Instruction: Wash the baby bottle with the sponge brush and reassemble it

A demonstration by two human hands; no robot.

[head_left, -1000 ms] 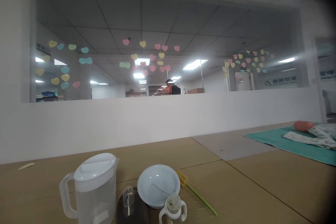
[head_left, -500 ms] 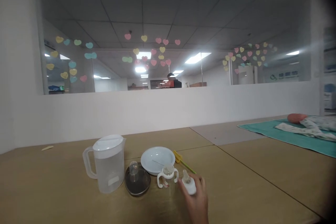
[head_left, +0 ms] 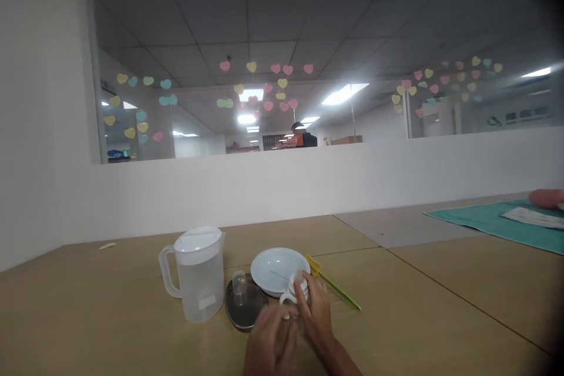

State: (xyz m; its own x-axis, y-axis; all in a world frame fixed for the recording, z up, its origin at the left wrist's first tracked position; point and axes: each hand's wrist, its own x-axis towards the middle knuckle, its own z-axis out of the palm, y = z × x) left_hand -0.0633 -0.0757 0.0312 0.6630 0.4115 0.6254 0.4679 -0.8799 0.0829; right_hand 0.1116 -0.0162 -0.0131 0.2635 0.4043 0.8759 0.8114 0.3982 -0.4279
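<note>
My right hand [head_left: 318, 308] is closed on the white collar of a baby bottle teat [head_left: 299, 278], at the top of a two-handled baby bottle. One white bottle handle [head_left: 288, 298] shows to the left of my fingers; the bottle's body is mostly hidden by my hands. My left hand [head_left: 268, 338], smeared by motion, is low beside the bottle with its fingers curved towards it. Whether it touches the bottle I cannot make out. Just behind lies a white bowl [head_left: 268, 264] with a thin item in it. A clear dome cap [head_left: 238, 283] stands on a dark oval dish [head_left: 244, 314].
A clear lidded pitcher [head_left: 200, 282] stands at the left. A yellow-and-green brush-like stick [head_left: 339, 291] lies right of the bowl. At the far right, a teal mat [head_left: 493, 220] carries white cloth and a pinkish object. Behind rises a low wall [head_left: 264, 182] with a window.
My right hand has brought the teat and collar left onto the bottle's top. My left hand has come into view from below. The camera has turned slightly left.
</note>
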